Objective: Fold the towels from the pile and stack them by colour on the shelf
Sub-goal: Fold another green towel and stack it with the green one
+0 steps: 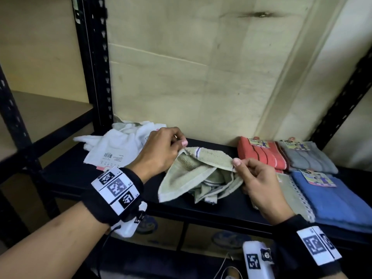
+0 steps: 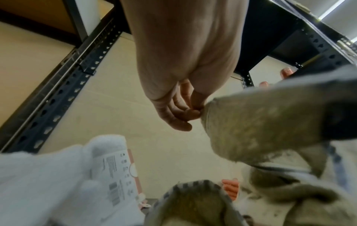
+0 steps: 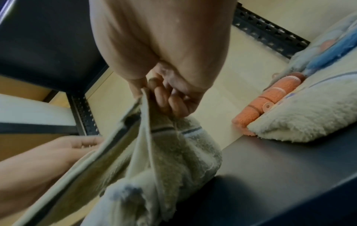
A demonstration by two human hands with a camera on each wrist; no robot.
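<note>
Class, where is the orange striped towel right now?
In the head view, the orange striped towel lies folded at the back right of the black shelf, left of the grey towel and beyond the blue towel.

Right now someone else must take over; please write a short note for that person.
Left hand and right hand each pinch a corner of the green towel, lifted partly off the shelf, not yet folded.
Done: orange towel, grey towel, blue towel and a second green towel lie folded on the right.
Left: fold the held one; the white towels remain unfolded on the left.
</note>
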